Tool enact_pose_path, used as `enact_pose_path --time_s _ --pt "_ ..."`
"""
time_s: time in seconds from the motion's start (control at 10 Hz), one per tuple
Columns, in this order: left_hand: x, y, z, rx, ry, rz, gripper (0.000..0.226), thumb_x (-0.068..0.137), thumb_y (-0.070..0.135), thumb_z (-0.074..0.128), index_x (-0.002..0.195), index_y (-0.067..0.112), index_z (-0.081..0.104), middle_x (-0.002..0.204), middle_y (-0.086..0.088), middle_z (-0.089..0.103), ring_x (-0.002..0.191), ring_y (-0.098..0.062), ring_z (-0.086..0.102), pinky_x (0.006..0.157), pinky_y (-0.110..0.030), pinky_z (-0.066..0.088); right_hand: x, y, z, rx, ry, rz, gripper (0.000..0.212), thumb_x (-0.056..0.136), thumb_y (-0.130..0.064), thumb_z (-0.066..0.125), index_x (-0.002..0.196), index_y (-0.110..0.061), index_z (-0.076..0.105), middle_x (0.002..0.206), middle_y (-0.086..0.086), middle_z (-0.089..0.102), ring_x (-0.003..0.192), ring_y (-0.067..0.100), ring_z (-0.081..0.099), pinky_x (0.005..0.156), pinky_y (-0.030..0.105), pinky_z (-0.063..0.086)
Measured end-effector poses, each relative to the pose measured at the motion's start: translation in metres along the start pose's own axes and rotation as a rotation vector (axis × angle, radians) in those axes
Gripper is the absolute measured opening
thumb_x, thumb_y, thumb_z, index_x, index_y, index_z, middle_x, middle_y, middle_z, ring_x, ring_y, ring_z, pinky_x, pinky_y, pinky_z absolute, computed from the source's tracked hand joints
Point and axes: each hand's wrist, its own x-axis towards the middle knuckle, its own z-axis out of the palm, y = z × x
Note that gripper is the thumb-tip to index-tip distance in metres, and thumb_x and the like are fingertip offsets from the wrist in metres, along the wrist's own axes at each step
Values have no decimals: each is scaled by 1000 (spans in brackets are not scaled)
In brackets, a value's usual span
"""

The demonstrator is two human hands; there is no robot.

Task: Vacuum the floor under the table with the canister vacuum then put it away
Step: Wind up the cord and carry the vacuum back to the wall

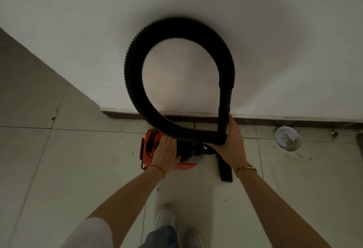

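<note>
Seen from above, an orange canister vacuum (152, 149) sits on the tiled floor (59, 169) against a white wall (275, 41). Its black ribbed hose (133, 66) loops upward in a wide circle. The left hand (166, 152) lies flat and open on the canister's top, gripping nothing, while the right hand (230, 141) wraps around the hose's two crossing ends.

A single head-worn camera looks steeply down and forward, close over the floor (78, 169) where it meets the wall (275, 31).
</note>
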Motion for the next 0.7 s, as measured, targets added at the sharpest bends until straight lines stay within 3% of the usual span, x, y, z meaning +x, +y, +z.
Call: enact_pose_path --time_s 0.1,0.2,0.3,0.5,0.7 --pt "-22 -2 -24 -71 -15 -52 77 84 35 59 148 10 25 150 -6 32 140 -23 27 117 -38 26 -14 -16 -15 -112 -37 -42 121 63 -40 86 152 -11 10 157 10 21 145 28 20 117 50 24" --pt "-54 6 -59 -99 -48 -92 75 87 50 44 148 9 27 150 -7 33 139 -24 29 116 -37 27 -31 -41 -38 -110 -107 -47 117 66 -40 84 153 -13 10 158 9 17 147 26 16 119 47 21" --pt "-89 14 -104 -112 -58 -96 77 88 55 43 146 6 30 147 -9 36 136 -23 35 114 -33 31 -47 -73 -71 -99 -162 -59 100 75 -39 78 151 -15 20 157 7 22 146 25 18 119 46 21" --pt "-146 43 -233 -163 26 -81 65 89 31 59 144 8 35 143 -10 43 131 -24 41 111 -30 32 -86 -145 -162 -88 -189 -134 81 84 -32 71 150 -16 27 155 7 28 145 24 21 119 44 24" --pt "-206 89 -367 -85 194 -9 64 92 30 57 146 7 31 146 -10 39 136 -23 36 113 -30 28 -139 -214 -278 -104 -122 -253 78 87 -31 68 150 -12 26 155 7 29 146 25 20 119 45 21"
